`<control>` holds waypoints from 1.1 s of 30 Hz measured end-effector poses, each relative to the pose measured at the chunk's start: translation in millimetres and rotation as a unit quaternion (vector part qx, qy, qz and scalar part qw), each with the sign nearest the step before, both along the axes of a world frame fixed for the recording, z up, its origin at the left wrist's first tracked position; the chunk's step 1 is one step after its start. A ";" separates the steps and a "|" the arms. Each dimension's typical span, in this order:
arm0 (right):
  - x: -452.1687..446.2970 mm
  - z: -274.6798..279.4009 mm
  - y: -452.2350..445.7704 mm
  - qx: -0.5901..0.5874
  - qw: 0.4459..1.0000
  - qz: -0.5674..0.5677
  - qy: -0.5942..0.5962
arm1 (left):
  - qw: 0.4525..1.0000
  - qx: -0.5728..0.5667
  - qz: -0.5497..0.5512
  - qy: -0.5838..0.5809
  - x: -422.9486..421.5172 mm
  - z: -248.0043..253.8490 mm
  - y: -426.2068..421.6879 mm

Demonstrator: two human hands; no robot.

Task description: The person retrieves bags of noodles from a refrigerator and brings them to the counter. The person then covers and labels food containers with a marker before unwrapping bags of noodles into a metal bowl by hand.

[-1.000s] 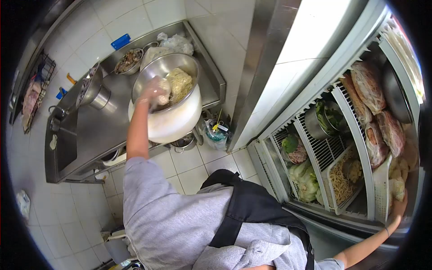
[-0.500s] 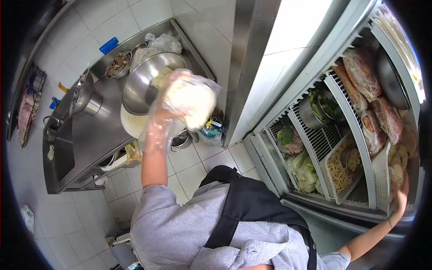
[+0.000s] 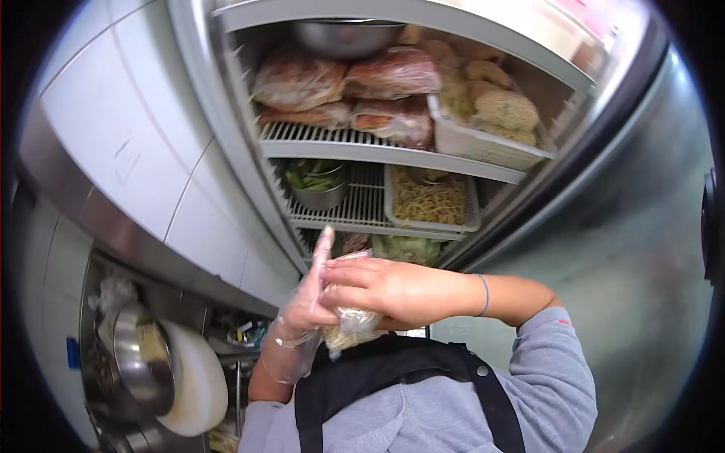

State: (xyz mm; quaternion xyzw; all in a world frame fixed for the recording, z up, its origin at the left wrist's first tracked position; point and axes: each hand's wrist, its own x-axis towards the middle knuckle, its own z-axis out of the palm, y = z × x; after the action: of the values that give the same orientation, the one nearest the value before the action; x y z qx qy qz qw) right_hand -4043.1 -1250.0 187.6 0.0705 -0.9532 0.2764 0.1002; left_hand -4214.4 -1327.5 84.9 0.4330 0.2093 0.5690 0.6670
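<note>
A clear plastic bag [image 3: 353,323] of pale yellow food, possibly noodles, is between my two hands, close to my chest. My left hand [image 3: 306,298] wears a loose clear plastic glove; one finger points up while the others bear against the bag's left side. From the right, my bare right hand [image 3: 370,283] wraps its fingers over the top of the bag, its fingertips close to the left palm. Part of the bag is hidden under the right hand.
The fridge ahead stands open. Its shelves hold wrapped meat [image 3: 298,79], a white basket [image 3: 491,147] of pale bundles, a noodle tray [image 3: 430,204] and a pot of greens [image 3: 321,189]. Lower left are a steel bowl [image 3: 143,359] and a white round board [image 3: 200,377].
I have turned to face the fridge. My right hand has left the white basket and come to my chest; my left hand has moved from the counter side to meet it at the bag.
</note>
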 end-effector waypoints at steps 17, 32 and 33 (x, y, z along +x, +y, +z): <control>78.4 112.5 220.3 0.654 0.659 -0.356 0.101 | 0.741 0.120 0.635 0.180 -53.0 -3.6 -55.2; 127.8 91.7 364.6 -0.032 0.925 -0.345 -0.153 | 0.260 -0.210 0.884 0.327 -281.5 -48.9 -310.0; 126.9 92.4 365.5 -0.066 0.927 -0.337 -0.153 | 0.283 -0.289 0.830 0.385 -313.7 -71.6 -319.0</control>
State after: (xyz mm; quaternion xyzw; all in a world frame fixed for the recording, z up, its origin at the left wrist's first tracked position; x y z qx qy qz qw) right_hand -3916.2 -884.5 280.0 -0.3045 -0.9042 0.2960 0.0451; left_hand -4528.1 -1646.5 13.3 -0.0249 0.8393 0.4876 -0.2390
